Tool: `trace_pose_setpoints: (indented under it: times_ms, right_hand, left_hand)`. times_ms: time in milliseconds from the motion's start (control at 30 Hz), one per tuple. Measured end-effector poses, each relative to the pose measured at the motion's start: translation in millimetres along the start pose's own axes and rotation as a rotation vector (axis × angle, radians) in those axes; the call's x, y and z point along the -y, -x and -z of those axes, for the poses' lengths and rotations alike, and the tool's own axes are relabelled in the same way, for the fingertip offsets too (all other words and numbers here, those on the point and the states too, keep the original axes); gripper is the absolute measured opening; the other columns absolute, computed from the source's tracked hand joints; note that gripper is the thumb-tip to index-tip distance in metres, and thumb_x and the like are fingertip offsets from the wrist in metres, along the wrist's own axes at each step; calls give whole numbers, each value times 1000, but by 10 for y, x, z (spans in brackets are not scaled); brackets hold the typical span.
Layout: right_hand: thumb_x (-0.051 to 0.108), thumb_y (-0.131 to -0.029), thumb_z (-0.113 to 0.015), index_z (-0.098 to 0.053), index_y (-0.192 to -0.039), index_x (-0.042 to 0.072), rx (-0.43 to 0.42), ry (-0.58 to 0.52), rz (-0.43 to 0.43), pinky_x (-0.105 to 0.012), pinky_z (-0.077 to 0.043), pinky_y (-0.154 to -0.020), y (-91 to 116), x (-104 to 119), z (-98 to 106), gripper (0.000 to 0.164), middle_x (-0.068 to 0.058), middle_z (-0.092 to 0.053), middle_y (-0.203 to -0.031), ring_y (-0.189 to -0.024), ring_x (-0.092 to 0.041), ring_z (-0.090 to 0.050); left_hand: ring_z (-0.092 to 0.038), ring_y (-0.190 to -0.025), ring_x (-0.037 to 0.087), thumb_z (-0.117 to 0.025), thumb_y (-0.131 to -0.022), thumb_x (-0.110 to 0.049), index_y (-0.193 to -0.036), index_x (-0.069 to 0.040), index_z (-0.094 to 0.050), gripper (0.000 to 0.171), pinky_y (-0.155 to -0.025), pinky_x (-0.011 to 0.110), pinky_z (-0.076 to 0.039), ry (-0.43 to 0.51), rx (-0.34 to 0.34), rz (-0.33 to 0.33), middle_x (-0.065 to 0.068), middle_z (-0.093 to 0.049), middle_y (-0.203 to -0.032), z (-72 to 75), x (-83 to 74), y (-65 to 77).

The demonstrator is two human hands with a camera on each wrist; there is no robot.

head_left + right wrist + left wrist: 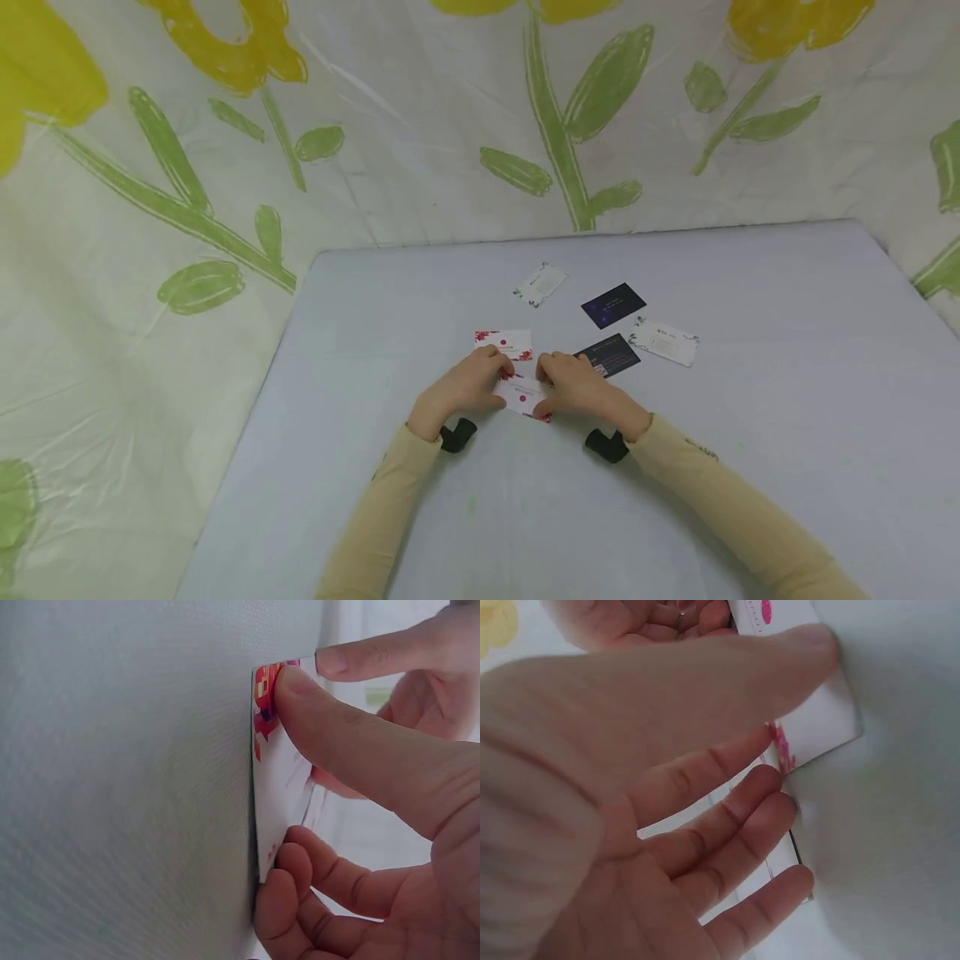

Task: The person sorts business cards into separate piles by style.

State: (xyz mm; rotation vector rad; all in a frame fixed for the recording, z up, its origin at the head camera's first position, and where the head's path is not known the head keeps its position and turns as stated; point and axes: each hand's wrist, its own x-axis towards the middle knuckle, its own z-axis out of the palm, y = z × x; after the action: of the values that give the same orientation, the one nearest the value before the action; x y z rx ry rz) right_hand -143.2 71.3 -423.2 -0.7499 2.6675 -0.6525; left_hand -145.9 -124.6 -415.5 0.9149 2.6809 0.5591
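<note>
A white business card with red flowers (522, 395) lies nearly flat on the table between both hands. My left hand (471, 382) holds its left end, the thumb on the near side and the index fingertip at the far edge, as the left wrist view shows. At the right end my right hand (576, 385) grips the same card, its thumb (300, 682) on a red-printed corner and curled fingers at the opposite edge. Just beyond, a second red-flowered business card (510, 340) is partly covered by the left fingers. A dark business card (617, 354) lies beside the right hand, partly hidden by it.
Farther back lie a white business card with green leaves (542, 284), another dark card (613, 306) and a second leaf-patterned card (666, 342). The pale table (375, 333) meets a flower-printed curtain (420, 150) at its back edge. Black straps sit at both wrists.
</note>
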Motion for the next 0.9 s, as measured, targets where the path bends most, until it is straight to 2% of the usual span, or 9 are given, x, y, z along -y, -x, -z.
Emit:
trace_pose_setpoints:
  times_ms: [133, 300, 467, 567, 633, 767, 900]
  right_hand:
    - [28, -63, -77, -53, -86, 8, 3, -61, 0, -33, -30, -66, -12, -18, 21, 39, 0, -49, -75, -69, -14, -42]
    - [22, -62, -78, -51, -84, 7, -33, -115, -8, -29, -32, -63, -12, -11, 36, 37, -2, -46, -76, -69, -16, -40]
    - [5, -75, -66, -49, -90, 2, -109, -295, 27, -26, -38, -56, -77, -74, 52, 22, -5, -51, -78, -67, -15, -44]
    - [1, -79, -60, -50, -92, 1, -199, -378, 57, -25, -41, -54, -165, -122, 82, 15, -6, -54, -78, -66, -15, -48]
    - [2, -79, -60, -52, -91, 0, -276, -412, 66, -26, -42, -58, -245, -144, 112, 15, -7, -55, -79, -69, -16, -50]
    - [4, -78, -63, -54, -89, -1, -391, -474, 54, -28, -44, -63, -414, -172, 154, 15, -9, -56, -79, -73, -19, -52]
    - [4, -76, -65, -55, -86, -2, -419, -497, 21, -27, -43, -63, -542, -187, 146, 15, -9, -56, -78, -72, -19, -52]
  left_hand:
    - [-42, -85, 18, -72, -68, -7, -96, -1, -53, 35, -78, 29, -38, 26, 8, -1, 8, -49, -92, 21, 11, -23]
    - [-43, -80, 17, -70, -70, -3, -94, -1, -49, 32, -72, 27, -39, 177, -41, 34, 7, -49, -86, 6, 57, -20]
    - [-50, -76, 16, -61, -77, 3, -91, -2, -51, 18, -68, 25, -43, 340, -189, 24, 6, -52, -84, -15, 171, -18]
    - [-54, -76, 17, -60, -77, 6, -89, -1, -53, 16, -69, 27, -46, 427, -310, 22, 7, -56, -87, 3, 245, -35]
    - [-56, -75, 18, -61, -77, 6, -90, -1, -54, 16, -68, 27, -47, 470, -385, 43, 8, -56, -88, 21, 295, -56]
    - [-56, -77, 21, -60, -77, 6, -95, 2, -56, 20, -65, 29, -48, 515, -499, 106, 12, -58, -92, 61, 362, -100]
    - [-57, -80, 23, -60, -77, 7, -98, 3, -58, 22, -69, 31, -48, 483, -538, 164, 14, -59, -96, 71, 402, -146]
